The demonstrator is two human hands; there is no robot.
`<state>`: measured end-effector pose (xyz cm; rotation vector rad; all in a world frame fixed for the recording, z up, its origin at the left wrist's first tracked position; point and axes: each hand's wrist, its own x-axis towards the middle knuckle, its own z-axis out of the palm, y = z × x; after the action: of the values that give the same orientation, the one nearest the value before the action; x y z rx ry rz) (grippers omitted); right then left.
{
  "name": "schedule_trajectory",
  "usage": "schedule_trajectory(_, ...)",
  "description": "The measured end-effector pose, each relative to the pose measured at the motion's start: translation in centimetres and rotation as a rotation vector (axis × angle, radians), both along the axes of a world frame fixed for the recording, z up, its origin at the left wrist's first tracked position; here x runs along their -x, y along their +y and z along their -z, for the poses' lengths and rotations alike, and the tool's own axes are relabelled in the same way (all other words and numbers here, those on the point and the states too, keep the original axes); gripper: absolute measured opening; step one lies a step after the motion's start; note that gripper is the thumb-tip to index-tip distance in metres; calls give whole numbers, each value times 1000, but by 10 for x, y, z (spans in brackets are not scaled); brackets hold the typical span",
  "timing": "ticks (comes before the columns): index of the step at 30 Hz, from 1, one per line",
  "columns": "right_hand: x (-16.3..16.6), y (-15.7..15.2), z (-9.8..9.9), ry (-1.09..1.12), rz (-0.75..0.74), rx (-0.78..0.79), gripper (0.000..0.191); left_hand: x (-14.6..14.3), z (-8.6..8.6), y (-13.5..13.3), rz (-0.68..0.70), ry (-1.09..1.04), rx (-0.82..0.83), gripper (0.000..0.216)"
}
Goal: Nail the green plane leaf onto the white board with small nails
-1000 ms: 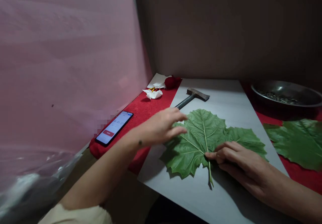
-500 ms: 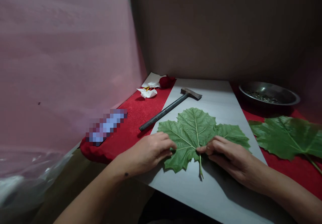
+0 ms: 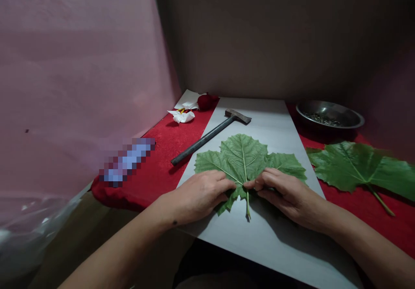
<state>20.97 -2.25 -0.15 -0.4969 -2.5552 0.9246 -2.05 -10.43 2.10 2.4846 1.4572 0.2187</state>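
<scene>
A large green lobed leaf (image 3: pixel 241 157) lies underside up on a grey board (image 3: pixel 279 124), its stem pointing toward me. My left hand (image 3: pixel 201 194) rests flat on the leaf's lower left lobe, fingers stretched out and together. My right hand (image 3: pixel 285 194) has its fingers curled, with thumb and fingertips pinched on the leaf's base just right of the stem. The two hands' fingertips nearly meet at the midrib.
A hammer (image 3: pixel 207 137) lies diagonally across the board's left edge. A second leaf (image 3: pixel 353 165) lies on the red cloth (image 3: pixel 162 150) at right, and a metal bowl (image 3: pixel 329 115) stands behind it. A phone (image 3: pixel 126 161) and crumpled tissue (image 3: pixel 181 116) sit at left by a pink sheet (image 3: pixel 81 85).
My left hand came back from near the hammer handle and settled on the leaf's lower left lobe. My right hand stayed at the leaf base. The view shifted right.
</scene>
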Motion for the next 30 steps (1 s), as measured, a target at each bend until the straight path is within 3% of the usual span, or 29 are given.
schedule_trajectory(14,0,-2,-1,11,2,-6,11,1,-3,-7,85,134,-102,33)
schedule_trajectory(21,1,-2,2,46,-15,11,11,6,-15,-7,52,20,-35,29)
schedule_trajectory(25,2,-2,3,69,2,9,10,7,-26,3,-6,-77,-81,27)
schedule_trajectory(30,3,-3,2,70,14,9,11,-1,-27,34,-21,-14,-52,23)
